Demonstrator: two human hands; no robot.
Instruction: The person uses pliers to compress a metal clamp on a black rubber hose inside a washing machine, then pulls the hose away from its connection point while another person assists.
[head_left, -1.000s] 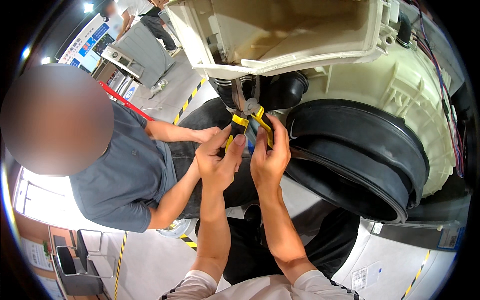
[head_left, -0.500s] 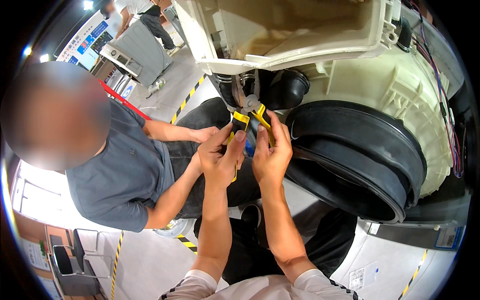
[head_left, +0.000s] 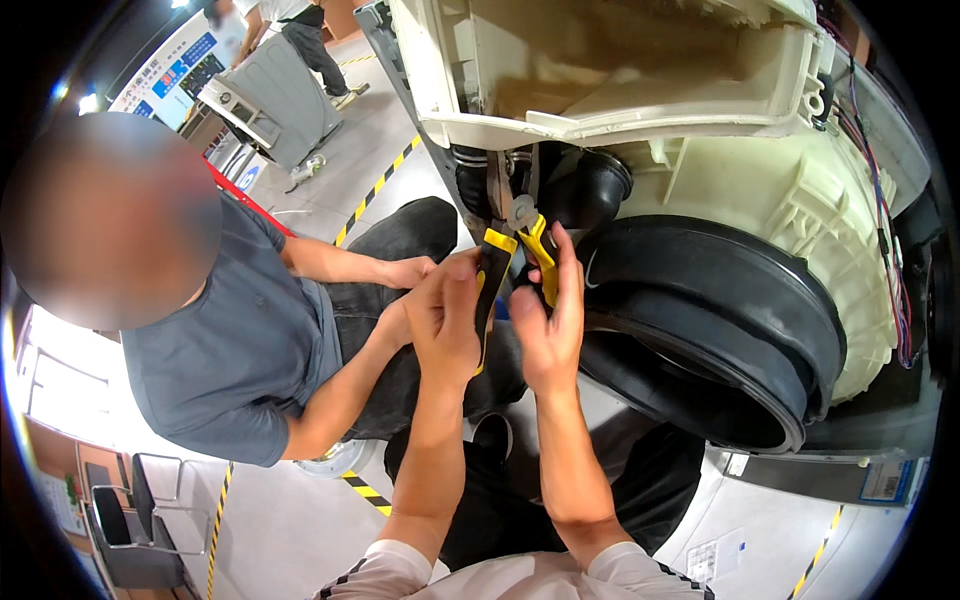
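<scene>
A pair of pliers with yellow-and-black handles points upward in front of me, its handles spread apart. My left hand wraps round the left handle. On the right handle lie the fingers of my right hand, with the thumb off to one side. The jaws reach up to black hoses with metal clamps, under a cream plastic housing. What the jaws touch is hard to make out. Right of my hands sits a large black rubber door gasket against a cream tub.
A co-worker in a grey shirt sits close on my left, hands near my left wrist. Loose wires run down the machine's right side. Farther back, another person bends over a grey appliance. Black-and-yellow tape marks the floor.
My view has shifted slightly, so the machine sits a little farther right. My right thumb has come down away from its handle, and my left hand's grip has shifted a little.
</scene>
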